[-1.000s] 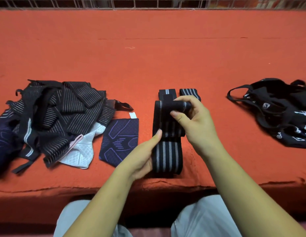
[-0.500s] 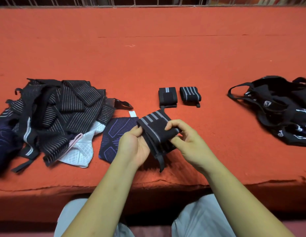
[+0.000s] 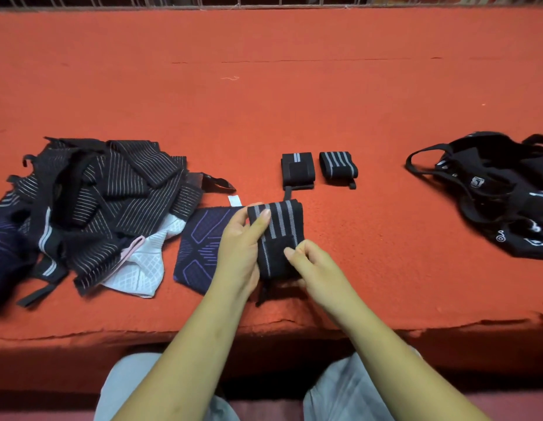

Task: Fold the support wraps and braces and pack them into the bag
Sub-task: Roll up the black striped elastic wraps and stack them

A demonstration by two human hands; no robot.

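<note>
Two folded wraps sit on the table, a third wrap near its front edge is in the pinching grip of left hand and right hand, while the heap lies unfolded and the bag lies well apart, so most likely remains.

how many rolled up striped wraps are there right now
3. A left roll and a right roll lie side by side on the orange cloth; the left hand and right hand hold the third roll. The pile at left may hide more.

Left hand gripping, right hand pinching — close
</note>
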